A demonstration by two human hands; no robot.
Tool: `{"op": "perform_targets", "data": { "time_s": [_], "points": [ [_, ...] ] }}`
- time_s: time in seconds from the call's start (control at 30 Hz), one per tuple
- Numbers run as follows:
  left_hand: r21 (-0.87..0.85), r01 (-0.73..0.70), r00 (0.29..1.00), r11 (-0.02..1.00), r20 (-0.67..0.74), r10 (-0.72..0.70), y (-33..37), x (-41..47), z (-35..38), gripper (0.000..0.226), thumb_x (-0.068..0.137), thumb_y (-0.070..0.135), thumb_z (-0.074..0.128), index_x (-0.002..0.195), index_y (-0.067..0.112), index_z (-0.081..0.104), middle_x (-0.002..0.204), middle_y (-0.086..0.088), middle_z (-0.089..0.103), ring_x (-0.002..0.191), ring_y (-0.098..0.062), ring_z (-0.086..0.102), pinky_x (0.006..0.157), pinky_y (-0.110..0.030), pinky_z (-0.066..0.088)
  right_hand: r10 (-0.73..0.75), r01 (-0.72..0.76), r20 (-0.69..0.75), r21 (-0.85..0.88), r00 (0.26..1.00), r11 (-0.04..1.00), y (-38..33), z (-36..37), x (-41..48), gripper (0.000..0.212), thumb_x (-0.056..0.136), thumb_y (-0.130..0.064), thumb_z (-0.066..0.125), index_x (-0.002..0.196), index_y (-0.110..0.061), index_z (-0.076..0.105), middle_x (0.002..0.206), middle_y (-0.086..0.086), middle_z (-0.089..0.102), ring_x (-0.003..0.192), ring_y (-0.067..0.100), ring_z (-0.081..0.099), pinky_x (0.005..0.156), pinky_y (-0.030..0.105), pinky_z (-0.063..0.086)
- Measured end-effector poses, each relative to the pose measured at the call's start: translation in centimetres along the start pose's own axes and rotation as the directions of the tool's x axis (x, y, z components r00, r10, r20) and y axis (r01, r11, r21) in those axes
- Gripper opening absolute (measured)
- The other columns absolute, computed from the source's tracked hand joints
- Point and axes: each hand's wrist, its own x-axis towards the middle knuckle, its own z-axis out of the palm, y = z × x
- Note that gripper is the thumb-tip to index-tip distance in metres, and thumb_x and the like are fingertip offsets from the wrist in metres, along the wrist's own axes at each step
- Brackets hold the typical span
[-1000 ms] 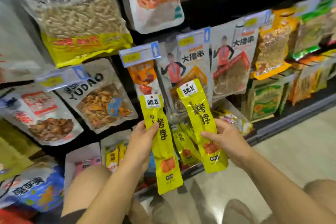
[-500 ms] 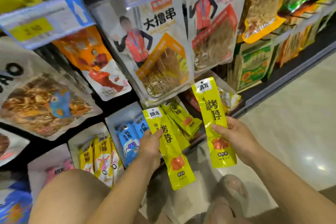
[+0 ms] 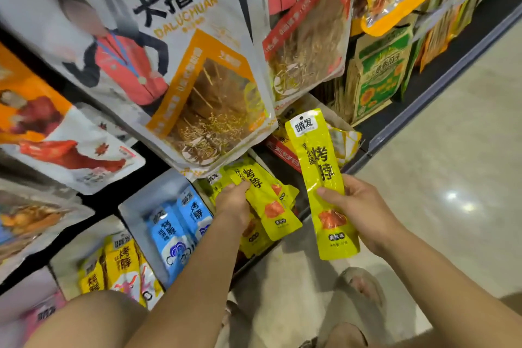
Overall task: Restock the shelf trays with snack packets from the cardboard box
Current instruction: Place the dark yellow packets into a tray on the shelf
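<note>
My left hand holds a long yellow snack packet down on the stack of like yellow packets in a tray on the bottom shelf, its thumb on the packet's upper part. My right hand grips a second yellow packet upright in the air, just right of that tray and in front of the shelf edge. No cardboard box is in view.
Left of the yellow stack stand a white tray of blue packets and one of yellow-orange packets. Large hanging bags overhang the trays. Green boxes fill the shelf at right. My knee and sandalled feet are on the pale floor.
My left hand has carried its packet forward and down onto the stack in the tray. The right hand keeps its packet raised. The camera has moved closer to the bottom shelf.
</note>
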Motion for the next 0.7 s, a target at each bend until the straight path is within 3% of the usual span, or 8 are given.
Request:
{"op": "perform_targets", "data": {
  "time_s": [0.17,0.27,0.3,0.37,0.43,0.53,0.6,0.7],
  "points": [
    [0.005,-0.025,0.999,1.0,-0.037,0.025,-0.8,2.6,0.6,0.039,0.095,0.027,0.065,0.132,0.016,0.057,0.135,-0.015,0.061,0.118,-0.029,0.064,0.094,-0.041,0.057,0.028,-0.028,0.008,-0.037,1.0,0.999,0.4,0.4,2.0,0.022,0.089,-0.012,0.073,0.111,-0.016,0.073,0.099,0.009,0.078,0.081,0.026,0.074,0.072,0.039,0.059],
    [0.19,-0.036,0.993,0.981,-0.1,0.056,-1.1,3.7,1.1,0.058,0.099,0.028,0.06,0.152,0.026,0.035,0.152,-0.005,0.047,0.142,-0.023,0.044,0.097,-0.021,0.052,0.055,-0.054,0.005,-0.053,0.998,0.997,1.0,0.4,2.8,0.023,0.088,-0.013,0.074,0.111,-0.017,0.073,0.099,0.008,0.078,0.082,0.027,0.074,0.075,0.042,0.06],
    [0.34,-0.06,0.983,0.939,-0.143,0.114,-0.3,2.9,1.3,0.072,0.099,0.028,0.059,0.158,0.029,0.017,0.16,-0.002,0.036,0.151,-0.019,0.027,0.103,-0.02,0.044,0.061,-0.06,0.007,-0.055,0.998,0.997,1.2,0.4,2.9,0.023,0.088,-0.013,0.074,0.111,-0.017,0.073,0.099,0.008,0.078,0.082,0.027,0.074,0.075,0.043,0.06],
    [0.802,-0.133,0.955,0.583,-0.052,0.291,0.1,2.1,1.5,0.092,0.097,0.03,0.061,0.159,0.028,-0.006,0.166,0.001,0.019,0.155,-0.016,0.006,0.112,-0.022,0.032,0.068,-0.067,0.01,-0.063,0.998,0.996,1.4,0.3,3.1,0.023,0.088,-0.014,0.075,0.111,-0.017,0.073,0.098,0.009,0.078,0.082,0.026,0.074,0.076,0.043,0.06],
    [0.858,-0.12,0.966,0.5,-0.014,0.257,-0.1,2.7,1.4,0.101,0.093,0.031,0.067,0.159,0.028,-0.009,0.167,-0.001,0.015,0.155,-0.018,0.008,0.112,-0.024,0.033,0.068,-0.067,0.013,-0.069,0.998,0.995,1.5,0.2,3.2,0.024,0.088,-0.014,0.075,0.112,-0.018,0.073,0.098,0.009,0.078,0.081,0.026,0.074,0.076,0.043,0.06],
    [0.819,-0.158,0.954,0.552,-0.019,0.3,-0.8,3.1,1.0,0.102,0.09,0.03,0.071,0.159,0.029,-0.005,0.166,-0.003,0.019,0.154,-0.018,0.012,0.114,-0.025,0.031,0.065,-0.064,0.012,-0.086,0.998,0.994,1.5,0.2,3.2,0.023,0.088,-0.014,0.075,0.111,-0.018,0.073,0.097,0.008,0.078,0.081,0.027,0.074,0.076,0.043,0.061],
    [0.452,-0.081,0.965,0.888,-0.189,0.184,-0.3,2.7,1.5,0.078,0.091,0.035,0.07,0.152,0.039,0.022,0.16,-0.003,0.035,0.149,-0.016,0.031,0.113,-0.027,0.037,0.065,-0.064,0.011,-0.091,0.998,0.994,1.4,0.3,3.1,0.022,0.089,-0.014,0.075,0.11,-0.019,0.073,0.097,0.007,0.078,0.083,0.027,0.075,0.077,0.043,0.061],
    [0.293,-0.096,0.981,0.951,-0.132,0.14,-0.6,2.3,1.1,0.056,0.09,0.031,0.073,0.14,0.03,0.049,0.147,-0.003,0.053,0.134,-0.016,0.052,0.111,-0.03,0.043,0.064,-0.063,0.014,-0.098,0.998,0.993,1.4,0.6,3.0,0.02,0.089,-0.014,0.074,0.109,-0.018,0.074,0.098,0.007,0.078,0.085,0.028,0.075,0.077,0.044,0.061]
  ]
}}
